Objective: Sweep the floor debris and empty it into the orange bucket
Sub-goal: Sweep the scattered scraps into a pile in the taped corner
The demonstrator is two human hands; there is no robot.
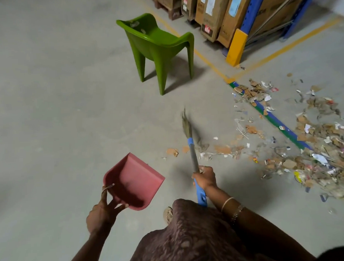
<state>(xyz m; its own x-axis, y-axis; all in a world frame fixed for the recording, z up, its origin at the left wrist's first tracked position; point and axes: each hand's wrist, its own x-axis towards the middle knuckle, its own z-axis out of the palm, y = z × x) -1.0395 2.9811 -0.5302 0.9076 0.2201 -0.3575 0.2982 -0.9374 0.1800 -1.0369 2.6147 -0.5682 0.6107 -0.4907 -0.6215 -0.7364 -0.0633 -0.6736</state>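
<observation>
My left hand (103,210) grips the rear rim of a pink dustpan (134,180), held above the floor with its open mouth pointing away from me. My right hand (205,178) holds the handle of a broom (192,149) with a blue grip; its bristle head points forward over bare concrete. Debris (307,143) of torn cardboard, paper scraps and wrappers is spread across the floor to the right, with a few pieces just right of the broom. No orange bucket is in view.
A green plastic chair (159,49) stands ahead on the concrete. Cardboard boxes (216,12) and a blue rack post with a yellow guard (236,47) line the back right. Yellow and blue-green floor lines (276,121) cross the debris area.
</observation>
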